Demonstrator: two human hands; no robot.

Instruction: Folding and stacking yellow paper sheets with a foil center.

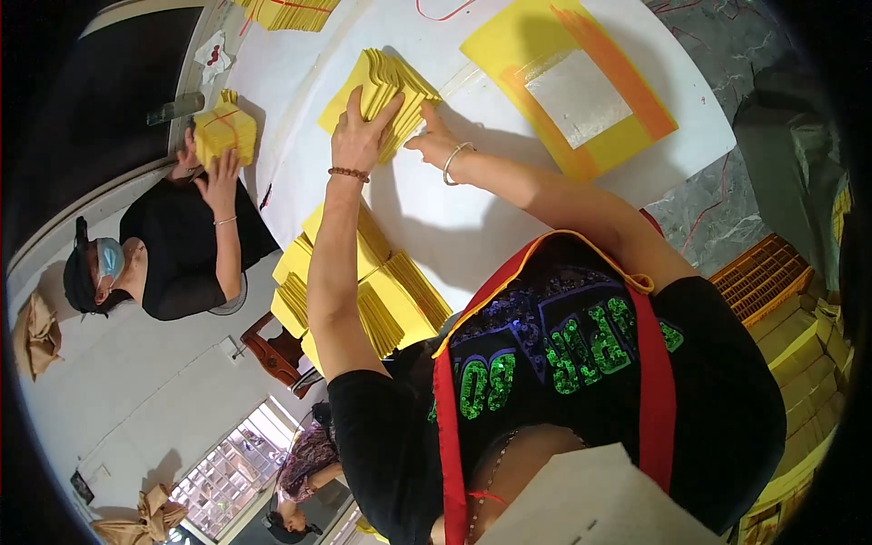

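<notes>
White table point(295, 91) underneath. Stack of yellow sheets point(386, 74) lies on it; left hand point(358, 138) grips across the top, fingers spread, presumably keeping layers together. Right hand point(438, 145) at the stack's right edge, thumb and finger parted; contact can't be told.

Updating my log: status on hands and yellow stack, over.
Left hand on yellow stack. Right hand at its right edge. Orange-banded sheet off right, not blocking.
</notes>
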